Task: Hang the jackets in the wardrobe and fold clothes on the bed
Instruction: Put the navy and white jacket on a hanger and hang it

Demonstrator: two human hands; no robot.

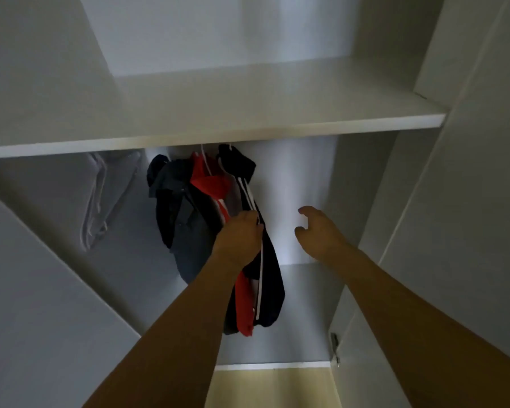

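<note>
Head cam is looking into the open white wardrobe point(365, 201), w/ both bare arms reaching in from below.

L grip point(238, 234): fingers are curling round the front edge of the navy jacket w/ white stripes point(270, 278), pinching the fabric approx. at mid-height of the garment. So this grip is closing on the jacket, not hanging loose.

R grip point(317, 231): hovering just right of the striped jacket, apart from it. Fingers are spread and only lightly bent, thumb out; it's holding nothing and touching nothing.

Jackets: three are hanging in a tight bunch under the wardrobe shelf point(218, 113), straight above and behind the L grip. Just left of the L grip, the red jacket point(209, 181) is hanging pressed against the striped one; its lower hem is showing below the L wrist. Further left of that grip, the dark grey-blue jacket point(186, 231) is hanging against the red one. White hanger hooks point(203, 151) are poking up at the top of the bunch; the rail itself is hidden by the shelf.

Well left of both grips, a pale cloth item point(106, 198) is hanging by the back wall – too dim to tell what it is.

Below the R forearm, a metal hinge point(334, 347) is sitting on the wardrobe's right side. Bed isn't in shot.
</note>
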